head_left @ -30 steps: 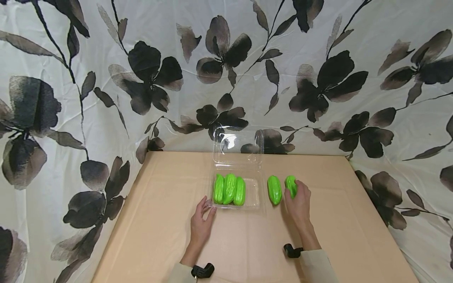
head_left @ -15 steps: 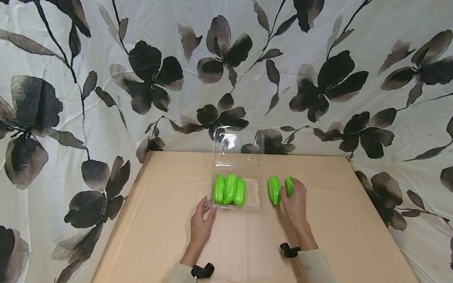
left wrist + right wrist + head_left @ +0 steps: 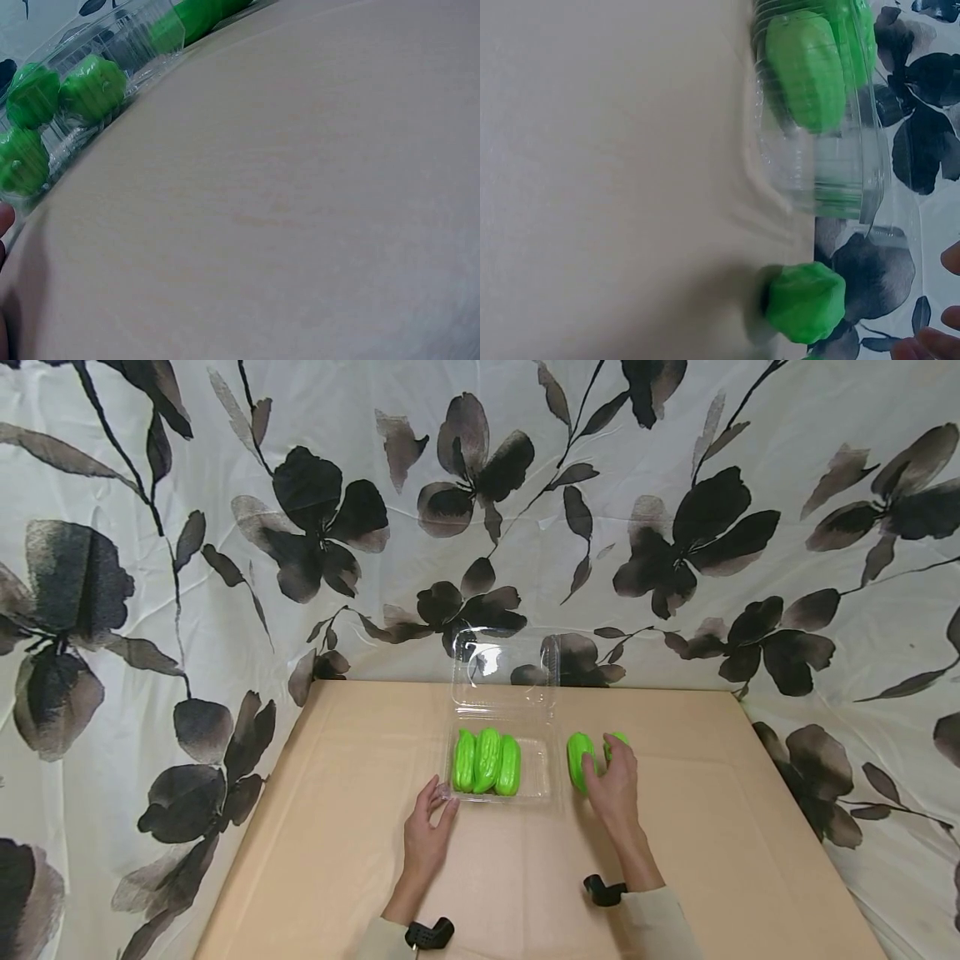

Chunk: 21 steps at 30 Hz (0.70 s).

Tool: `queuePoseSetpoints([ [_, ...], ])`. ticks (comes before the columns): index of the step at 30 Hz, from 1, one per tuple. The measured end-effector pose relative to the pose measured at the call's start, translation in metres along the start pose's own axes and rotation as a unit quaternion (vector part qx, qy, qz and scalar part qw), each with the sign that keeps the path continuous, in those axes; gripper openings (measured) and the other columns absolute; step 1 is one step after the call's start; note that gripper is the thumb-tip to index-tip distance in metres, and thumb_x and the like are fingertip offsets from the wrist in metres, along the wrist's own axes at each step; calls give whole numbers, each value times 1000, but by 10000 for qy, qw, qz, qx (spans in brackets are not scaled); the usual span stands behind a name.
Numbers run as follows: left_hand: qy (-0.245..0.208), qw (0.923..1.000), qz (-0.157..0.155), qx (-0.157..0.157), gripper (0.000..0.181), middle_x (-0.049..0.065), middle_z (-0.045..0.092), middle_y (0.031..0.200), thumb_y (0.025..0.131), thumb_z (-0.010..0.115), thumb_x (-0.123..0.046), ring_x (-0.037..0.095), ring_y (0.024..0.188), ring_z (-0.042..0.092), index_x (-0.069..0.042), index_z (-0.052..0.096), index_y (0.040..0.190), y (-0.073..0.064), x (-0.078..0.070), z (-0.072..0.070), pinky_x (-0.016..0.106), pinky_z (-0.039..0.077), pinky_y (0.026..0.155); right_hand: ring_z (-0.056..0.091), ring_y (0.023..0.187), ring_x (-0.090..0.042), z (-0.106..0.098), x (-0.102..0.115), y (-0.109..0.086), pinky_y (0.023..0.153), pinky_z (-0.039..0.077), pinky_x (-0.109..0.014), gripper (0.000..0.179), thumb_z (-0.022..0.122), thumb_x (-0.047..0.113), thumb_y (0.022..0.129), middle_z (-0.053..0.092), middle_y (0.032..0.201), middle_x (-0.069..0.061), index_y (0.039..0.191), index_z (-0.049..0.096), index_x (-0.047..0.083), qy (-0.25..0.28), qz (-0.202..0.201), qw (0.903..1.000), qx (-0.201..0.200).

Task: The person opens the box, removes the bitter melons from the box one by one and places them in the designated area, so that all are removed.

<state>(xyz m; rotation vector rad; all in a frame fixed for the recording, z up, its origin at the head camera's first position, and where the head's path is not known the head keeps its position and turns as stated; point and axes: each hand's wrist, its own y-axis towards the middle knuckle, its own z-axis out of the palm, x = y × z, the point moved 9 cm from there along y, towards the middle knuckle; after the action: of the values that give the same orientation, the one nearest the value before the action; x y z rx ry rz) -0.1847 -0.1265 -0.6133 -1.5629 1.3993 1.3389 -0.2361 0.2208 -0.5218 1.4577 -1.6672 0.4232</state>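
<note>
The right hand [image 3: 615,797] is over by the two green vegetables that lie on the table [image 3: 360,777], to the right of the clear box. Its thumb is over the near right side of the left one [image 3: 577,752], and its fingers are over the right one [image 3: 622,737] and hide most of it. The fingers are spread apart, and nothing is held in them.

The left hand [image 3: 426,843] is at the near left corner of the clear box [image 3: 537,768]. Its thumb and fingers are around that corner. I can't tell if they pinch it or just touch it.

Three more green vegetables [image 3: 487,762] lie side by side in the left part of the box, far from the right hand and just past the left hand. The right part of the box has room in it. The lid [image 3: 504,693] is up at the far side. The two hands are well apart, and a white cloth [image 3: 555,552] with dark flowers is behind the table.
</note>
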Motion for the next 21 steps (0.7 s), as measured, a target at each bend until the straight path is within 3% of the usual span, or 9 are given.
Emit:
queuePoseSetpoints([
  [8,41,10000,23,12,59,3,69,128,95,70,-30,23,117,67,-12,48,147,0,-1,0,48,47,105,53,115,-42,8,11,0,93,52,-52,51,66,10,92,53,132,-29,136,49,-9,59,-217,9997,-8],
  [14,75,10000,-28,34,59,2,69,127,95,69,-31,23,117,66,-13,48,147,0,0,1,48,47,105,57,108,-43,11,22,-4,88,51,-51,47,69,10,89,59,125,-29,130,54,-8,6,-513,9985,-216],
  [21,80,10000,-28,-6,58,1,69,127,95,70,-30,22,115,67,-14,49,146,0,0,1,46,48,104,57,107,-44,18,26,-5,89,51,-51,48,69,10,88,59,124,-29,131,54,-9,181,-538,9983,-142],
])
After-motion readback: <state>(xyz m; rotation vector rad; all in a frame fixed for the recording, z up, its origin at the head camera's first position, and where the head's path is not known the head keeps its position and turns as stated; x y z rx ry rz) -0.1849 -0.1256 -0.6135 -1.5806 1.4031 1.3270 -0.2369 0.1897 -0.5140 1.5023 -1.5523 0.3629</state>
